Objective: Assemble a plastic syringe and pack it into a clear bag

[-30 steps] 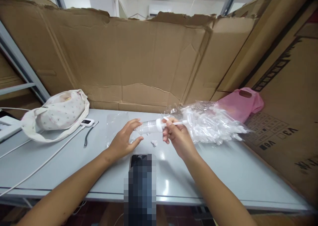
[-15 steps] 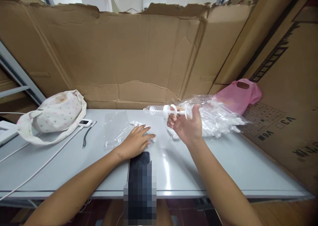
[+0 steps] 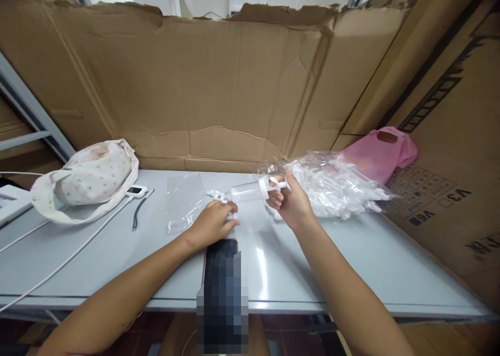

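Observation:
My right hand (image 3: 291, 202) is closed around the white ringed handle of a clear plastic syringe (image 3: 248, 192). Its barrel lies nearly level above the table, the tip end pointing left towards my other hand. Low on the tabletop, my left hand (image 3: 213, 220) has its fingers curled, with a small white plastic piece (image 3: 233, 217) between thumb and fingers. More small white pieces (image 3: 216, 195) lie just beyond those fingers, partly behind them. A flat clear plastic bag (image 3: 183, 199) rests to the left of that hand.
A clear bag full of white parts (image 3: 336, 189) lies at right, before a pink bag (image 3: 377, 150). A phone (image 3: 221, 262) sits at the front, partly blurred out. At left are a cloth bag (image 3: 94, 176), a small white device (image 3: 136, 191) and cables. Cardboard (image 3: 234, 85) walls the back.
The syringe has come down and tilted slightly, its tip end nearer my left hand. My right fingers have closed on the handle. The spread left fingers have curled in around a white piece.

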`<action>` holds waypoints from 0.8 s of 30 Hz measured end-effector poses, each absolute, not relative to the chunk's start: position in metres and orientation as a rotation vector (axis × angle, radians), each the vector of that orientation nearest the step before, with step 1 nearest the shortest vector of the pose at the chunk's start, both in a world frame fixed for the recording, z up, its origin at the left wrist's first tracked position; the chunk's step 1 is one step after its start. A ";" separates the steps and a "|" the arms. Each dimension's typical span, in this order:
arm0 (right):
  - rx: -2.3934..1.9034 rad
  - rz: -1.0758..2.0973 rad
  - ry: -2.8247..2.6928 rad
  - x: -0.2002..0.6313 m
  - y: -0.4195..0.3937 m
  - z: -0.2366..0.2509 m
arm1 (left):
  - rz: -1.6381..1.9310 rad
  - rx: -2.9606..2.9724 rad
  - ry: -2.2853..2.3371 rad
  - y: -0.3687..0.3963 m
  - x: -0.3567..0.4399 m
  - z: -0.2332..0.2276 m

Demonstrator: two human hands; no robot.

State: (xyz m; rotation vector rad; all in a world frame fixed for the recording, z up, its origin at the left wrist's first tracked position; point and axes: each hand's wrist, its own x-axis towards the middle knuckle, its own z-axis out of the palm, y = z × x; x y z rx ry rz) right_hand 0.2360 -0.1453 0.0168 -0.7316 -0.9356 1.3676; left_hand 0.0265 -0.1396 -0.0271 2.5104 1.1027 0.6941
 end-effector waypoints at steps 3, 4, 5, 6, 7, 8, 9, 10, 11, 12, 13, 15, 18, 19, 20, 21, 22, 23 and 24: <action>-0.716 1.368 -0.911 0.245 -0.143 0.019 | 0.955 2.161 1.186 -0.141 0.013 -0.022; -0.714 1.369 -0.908 0.247 -0.143 0.020 | 1.053 2.052 1.174 -0.142 0.009 -0.020; -0.715 1.372 -0.907 0.249 -0.143 0.021 | 1.145 1.958 1.145 -0.142 0.006 -0.019; -0.720 1.376 -0.908 0.249 -0.143 0.021 | 1.218 1.881 1.101 -0.143 0.005 -0.018; -0.727 1.382 -0.910 0.249 -0.144 0.021 | 1.269 1.819 1.050 -0.143 0.004 -0.017; -0.732 1.388 -0.913 0.247 -0.145 0.021 | 1.297 1.768 0.999 -0.144 0.004 -0.016; -0.734 1.392 -0.914 0.245 -0.145 0.021 | 1.303 1.733 0.954 -0.144 0.005 -0.016; -0.731 1.396 -0.912 0.242 -0.146 0.020 | 1.294 1.712 0.923 -0.145 0.005 -0.016; -0.728 1.399 -0.910 0.238 -0.147 0.018 | 1.278 1.702 0.909 -0.146 0.006 -0.016; -0.721 1.401 -0.907 0.235 -0.147 0.016 | 1.258 1.696 0.907 -0.147 0.007 -0.016; -0.713 1.399 -0.904 0.232 -0.147 0.014 | 1.241 1.686 0.911 -0.148 0.007 -0.016; -0.688 1.387 -0.907 0.228 -0.147 0.010 | 1.229 1.632 0.925 -0.149 0.007 -0.016; -0.631 1.343 -0.928 0.224 -0.148 0.007 | 1.233 1.497 0.911 -0.150 0.006 -0.014; -0.609 1.317 -0.945 0.223 -0.150 0.007 | 1.230 1.462 0.900 -0.150 0.006 -0.014; -0.588 1.281 -0.971 0.223 -0.151 0.006 | 1.227 1.435 0.886 -0.149 0.006 -0.014; -0.572 1.235 -1.012 0.222 -0.153 0.006 | 1.224 1.412 0.871 -0.148 0.005 -0.014; -0.562 1.183 -1.068 0.222 -0.156 0.006 | 1.222 1.391 0.857 -0.147 0.005 -0.015; -0.560 1.129 -1.133 0.221 -0.158 0.006 | 1.221 1.370 0.845 -0.145 0.004 -0.017; -0.564 1.079 -1.199 0.221 -0.161 0.006 | 1.218 1.351 0.833 -0.143 0.003 -0.018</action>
